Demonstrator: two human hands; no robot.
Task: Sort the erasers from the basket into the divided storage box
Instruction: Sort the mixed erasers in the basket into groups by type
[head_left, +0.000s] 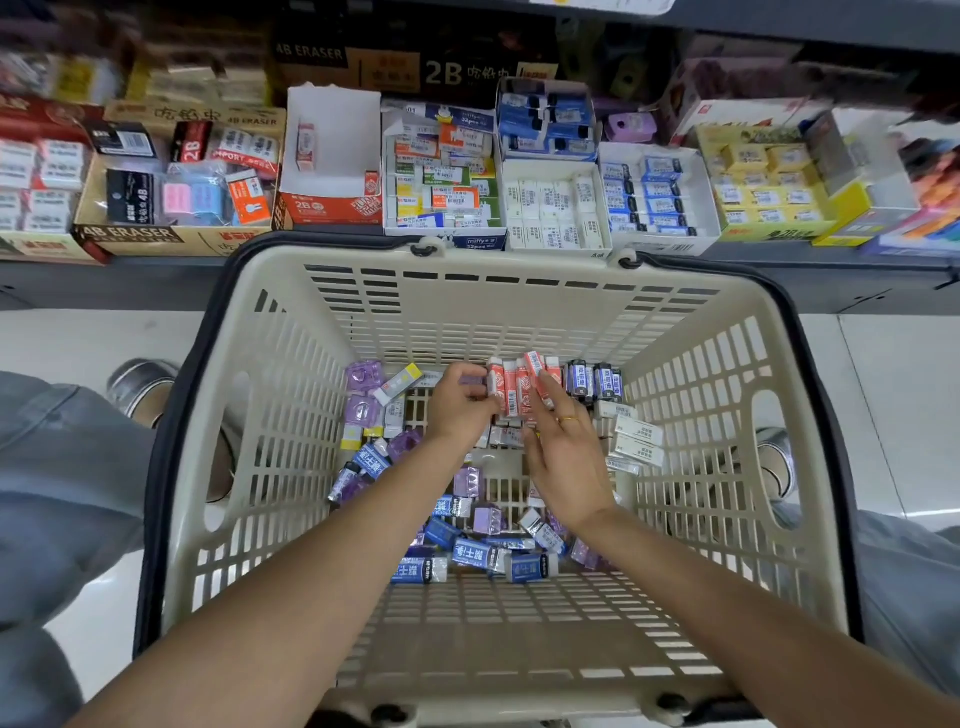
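A beige plastic basket (519, 312) holds several loose erasers: blue-sleeved ones (470, 553), purple packets (363, 376), white ones (639, 439) and a row of orange-and-white erasers (514, 382) at its far side. My left hand (460, 402) grips the left end of that orange-and-white row. My right hand (563, 457) reaches the row's right end, fingers extended against it. On the shelf beyond, a nearly empty orange-and-white 2B box (332, 202) has one matching eraser inside.
The shelf behind the basket carries open display boxes: mixed colours (444, 176), white erasers (556, 213), blue ones (654, 195), yellow ones (763, 184) and brown 4B boxes (171, 239). My shoes (140, 387) and jeans flank the basket on the pale floor.
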